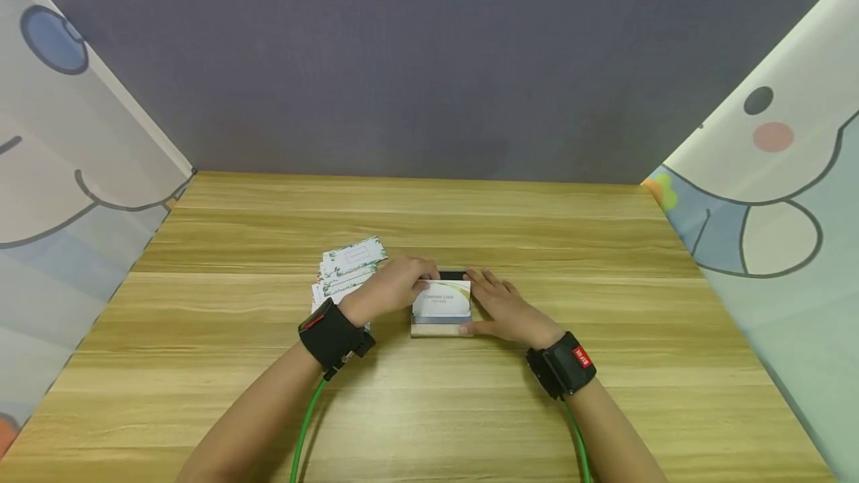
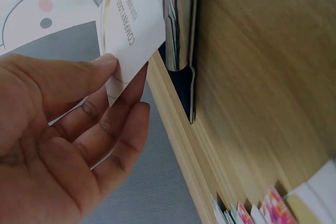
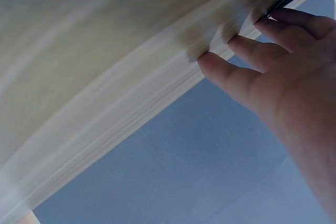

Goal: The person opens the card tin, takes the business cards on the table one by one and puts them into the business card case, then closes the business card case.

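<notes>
A business card [image 1: 443, 295] with "COMPANY LOGO" print and a gold curve is pinched between the thumb and fingers of my left hand [image 1: 396, 289]. In the left wrist view the card [image 2: 131, 22] tilts beside a card holder [image 2: 181, 30] with a shiny metallic front and a dark base. From the head view, the holder [image 1: 441, 330] lies flat under the card, which hides much of it. My right hand [image 1: 513, 311] is at the holder's right side, its thumb at the near corner. Its fairly straight fingers [image 3: 247, 51] rest their tips on the table.
Fanned floral-edged cards [image 1: 352, 258] lie to the left of the holder, partly behind my left forearm. The wooden table [image 1: 537, 229] ends at a grey panel [image 1: 429, 58]. Green cables [image 1: 307, 423] trail from both wrist straps.
</notes>
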A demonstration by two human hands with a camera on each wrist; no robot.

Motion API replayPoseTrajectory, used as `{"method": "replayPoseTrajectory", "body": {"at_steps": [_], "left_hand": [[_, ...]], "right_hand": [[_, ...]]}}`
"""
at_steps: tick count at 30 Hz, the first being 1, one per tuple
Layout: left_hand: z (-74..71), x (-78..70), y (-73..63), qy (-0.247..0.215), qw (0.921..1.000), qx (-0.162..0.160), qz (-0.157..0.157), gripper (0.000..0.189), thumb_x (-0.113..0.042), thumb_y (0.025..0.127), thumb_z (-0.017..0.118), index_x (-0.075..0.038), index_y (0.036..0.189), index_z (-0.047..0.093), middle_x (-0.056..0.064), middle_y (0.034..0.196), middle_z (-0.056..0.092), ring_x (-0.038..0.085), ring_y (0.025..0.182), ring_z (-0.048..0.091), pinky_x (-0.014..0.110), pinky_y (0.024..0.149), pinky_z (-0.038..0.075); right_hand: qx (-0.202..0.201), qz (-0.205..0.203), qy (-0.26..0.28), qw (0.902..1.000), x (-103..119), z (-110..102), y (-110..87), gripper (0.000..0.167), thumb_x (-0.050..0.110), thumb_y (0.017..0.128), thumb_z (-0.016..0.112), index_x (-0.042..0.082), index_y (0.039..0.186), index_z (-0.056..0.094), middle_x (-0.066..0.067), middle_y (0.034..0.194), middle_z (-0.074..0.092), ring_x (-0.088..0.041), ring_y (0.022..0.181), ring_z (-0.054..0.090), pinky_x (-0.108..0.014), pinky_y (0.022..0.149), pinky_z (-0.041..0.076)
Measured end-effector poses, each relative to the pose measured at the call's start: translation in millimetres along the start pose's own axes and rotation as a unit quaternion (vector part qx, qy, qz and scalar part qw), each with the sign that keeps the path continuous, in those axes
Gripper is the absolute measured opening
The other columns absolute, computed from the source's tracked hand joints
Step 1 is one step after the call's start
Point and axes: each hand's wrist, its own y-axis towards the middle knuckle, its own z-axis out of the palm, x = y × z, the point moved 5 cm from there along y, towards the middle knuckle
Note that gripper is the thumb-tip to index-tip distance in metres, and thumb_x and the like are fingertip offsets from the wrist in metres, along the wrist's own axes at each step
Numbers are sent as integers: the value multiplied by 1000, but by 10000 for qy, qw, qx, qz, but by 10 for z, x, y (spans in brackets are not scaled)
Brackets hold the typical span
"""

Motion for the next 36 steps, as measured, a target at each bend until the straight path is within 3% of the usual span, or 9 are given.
{"method": "replayPoseTrajectory", "body": {"at_steps": [10, 18, 36], "left_hand": [[63, 18, 2, -154, 9995, 253, 85, 18, 4, 95, 67, 1, 112, 72, 14, 107, 72, 26, 98, 68, 34, 83, 56], [135, 21, 14, -328, 9967, 670, -319, 18, 2, 96, 66, -1, 113, 72, 12, 109, 70, 26, 102, 67, 36, 87, 55], [203, -5, -1, -29, 9957, 925, -93, 13, 2, 95, 67, -5, 104, 74, 10, 104, 68, 21, 88, 63, 35, 78, 53]], "right_hand": [[8, 17, 67, 10000, -6, 6, -2, 90, 40, 96, 69, -10, 156, 24, -26, 164, 19, -47, 151, 11, -66, 118, 14], [-3, -19, 92, 10000, -13, 2, -9, 89, 40, 97, 69, -9, 156, 24, -24, 165, 18, -47, 152, 10, -66, 118, 13], [0, -1, 73, 10000, -9, -2, 1, 90, 42, 97, 69, -9, 157, 24, -24, 165, 18, -47, 152, 11, -66, 118, 14]]}}
